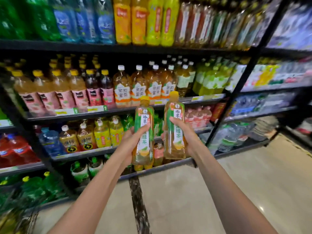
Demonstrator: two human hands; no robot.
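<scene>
Shelf (108, 114): black rack stocked with drinks, standing behind both items.

Left bottle (144, 146), right bottle (175, 144): full tea bottles with yellow caps, held near-upright in front of the shelf, side by side and just apart. Probably fairly heavy; the thin plastic likely yields to squeezing and the glossy label may slip. Best gripped round the middle.

Left hand (133, 141): wrapped round the left bottle, thumb across the label.

Right hand (185, 132): wrapped round the right bottle, thumb on the label.

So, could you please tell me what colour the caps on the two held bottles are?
Yellow-orange, on both the left bottle and the right bottle; head view.
</scene>
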